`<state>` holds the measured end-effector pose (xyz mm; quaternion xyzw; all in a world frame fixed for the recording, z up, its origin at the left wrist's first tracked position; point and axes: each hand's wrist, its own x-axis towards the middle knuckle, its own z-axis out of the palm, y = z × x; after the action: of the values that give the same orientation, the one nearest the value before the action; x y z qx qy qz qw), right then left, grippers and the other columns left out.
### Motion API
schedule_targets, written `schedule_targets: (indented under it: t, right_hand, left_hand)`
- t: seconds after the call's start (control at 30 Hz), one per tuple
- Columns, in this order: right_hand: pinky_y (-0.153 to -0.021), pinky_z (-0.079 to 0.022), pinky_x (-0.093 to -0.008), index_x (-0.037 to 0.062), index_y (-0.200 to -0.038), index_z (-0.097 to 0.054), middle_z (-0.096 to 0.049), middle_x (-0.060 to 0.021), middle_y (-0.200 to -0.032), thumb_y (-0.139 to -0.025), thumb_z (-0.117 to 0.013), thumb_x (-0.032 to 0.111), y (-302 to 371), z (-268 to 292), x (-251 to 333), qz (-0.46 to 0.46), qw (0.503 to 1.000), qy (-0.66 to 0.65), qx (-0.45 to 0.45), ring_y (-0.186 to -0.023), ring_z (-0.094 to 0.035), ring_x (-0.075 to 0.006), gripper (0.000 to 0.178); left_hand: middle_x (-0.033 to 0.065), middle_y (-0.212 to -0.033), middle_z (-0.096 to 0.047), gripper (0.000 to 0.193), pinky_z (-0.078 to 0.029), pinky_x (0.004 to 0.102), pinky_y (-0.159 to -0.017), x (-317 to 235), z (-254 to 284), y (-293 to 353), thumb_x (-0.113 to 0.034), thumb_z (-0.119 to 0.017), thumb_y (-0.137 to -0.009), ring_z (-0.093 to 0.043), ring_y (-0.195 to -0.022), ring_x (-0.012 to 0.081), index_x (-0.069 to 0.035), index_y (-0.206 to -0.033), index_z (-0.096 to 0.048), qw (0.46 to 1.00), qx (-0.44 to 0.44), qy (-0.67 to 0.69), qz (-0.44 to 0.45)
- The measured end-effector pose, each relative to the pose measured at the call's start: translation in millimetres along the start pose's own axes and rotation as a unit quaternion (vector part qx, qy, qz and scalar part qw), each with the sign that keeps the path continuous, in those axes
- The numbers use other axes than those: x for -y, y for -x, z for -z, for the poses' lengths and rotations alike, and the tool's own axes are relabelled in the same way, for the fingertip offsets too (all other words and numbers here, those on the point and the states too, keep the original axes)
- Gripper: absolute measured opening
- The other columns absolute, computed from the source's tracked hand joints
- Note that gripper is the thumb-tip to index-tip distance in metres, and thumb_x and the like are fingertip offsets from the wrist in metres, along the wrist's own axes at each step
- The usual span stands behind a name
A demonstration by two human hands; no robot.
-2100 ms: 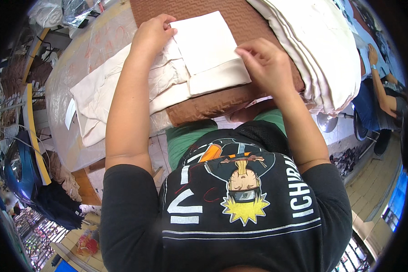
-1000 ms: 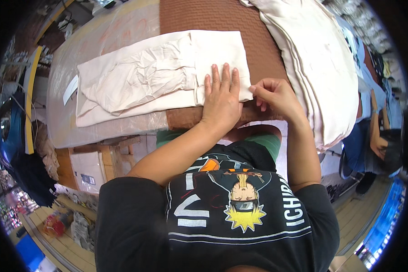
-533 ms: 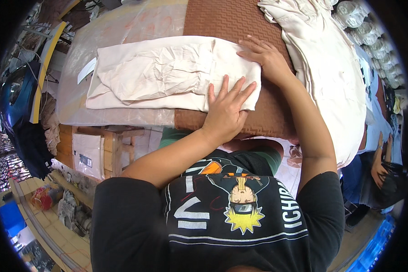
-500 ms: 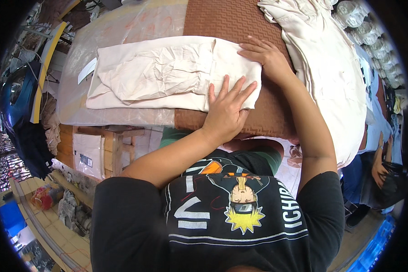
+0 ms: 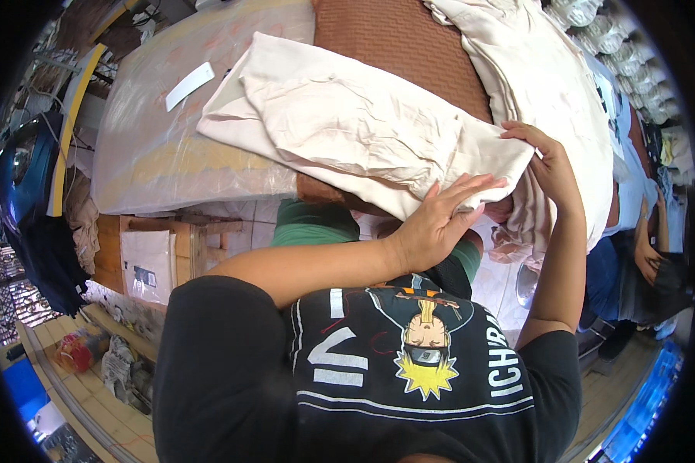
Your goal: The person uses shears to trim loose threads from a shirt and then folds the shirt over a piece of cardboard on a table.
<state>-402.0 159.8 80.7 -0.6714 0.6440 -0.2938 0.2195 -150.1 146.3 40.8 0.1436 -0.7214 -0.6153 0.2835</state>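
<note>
A folded cream garment (image 5: 355, 116) lies aslant over the tabletop, its gathered, wrinkled part uppermost and its right end near my body. My left hand (image 5: 444, 220) rests along the near edge of that end, fingers stretched out together over the cloth and thumb lower down. At the far right corner, my right hand (image 5: 548, 158) has its fingers bent over the garment's edge; the cloth's corner sits in its grip. The garment's far left end is raised a little off the surface and shows an open fold.
Clear plastic covers the table's left part (image 5: 154, 170); brown textured cloth (image 5: 394, 31) covers the middle. A white card strip (image 5: 189, 85) lies at left. A pile of cream garments (image 5: 548, 92) hangs over the right side. Below left, a wooden crate (image 5: 181, 255) holds a packaged garment (image 5: 148, 262).
The folded garment has turned and slid right and toward me, its left end swinging away. Both hands moved right and nearer with it. The white card strip now lies fully uncovered.
</note>
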Motion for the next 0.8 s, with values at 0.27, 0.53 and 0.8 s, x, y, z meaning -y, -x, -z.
schedule_targets:
  t: [0.27, 0.53, 0.8]
  right_hand:
    - [-0.085, -0.044, -0.0257, -0.0011, -0.107, -0.061, -0.065, -0.0044, -0.101, -0.090, -0.056, 0.010, -102, -11, 45, 0.044, 0.978, -0.199, 0.035, -0.091, -0.058, -0.0094, 0.021]
    - [-0.079, -0.044, -0.0253, 0.0042, -0.106, -0.062, -0.064, -0.0019, -0.093, -0.085, -0.064, 0.025, -286, -162, 110, -0.033, 0.954, -0.265, 0.135, -0.084, -0.057, -0.0091, 0.029]
    - [-0.067, -0.044, -0.0220, 0.0053, -0.092, -0.066, -0.062, 0.0024, -0.079, -0.084, -0.065, 0.024, -322, -214, 110, -0.028, 0.975, -0.043, 0.218, -0.071, -0.053, -0.0057, 0.020]
  left_hand:
    - [0.0129, -0.139, -0.039, 0.049, -0.026, 0.0329, -0.109, -18, 62, 9, -0.025, -0.035, -0.099, -0.038, -0.128, 0.0201, 0.005, -0.136, -0.031, 0.876, -0.108, 0.470, -0.022]
    - [0.0136, -0.133, -0.046, 0.054, -0.028, 0.0440, -0.107, 16, 222, 48, -0.039, -0.036, -0.095, -0.043, -0.123, 0.0279, 0.000, -0.132, -0.039, 0.735, -0.301, 0.606, -0.049]
    - [0.0114, -0.102, -0.062, 0.050, -0.048, 0.0328, -0.076, 32, 296, 89, -0.033, -0.063, -0.083, -0.061, -0.084, 0.0203, 0.001, -0.118, -0.054, 0.854, -0.439, 0.084, 0.268]
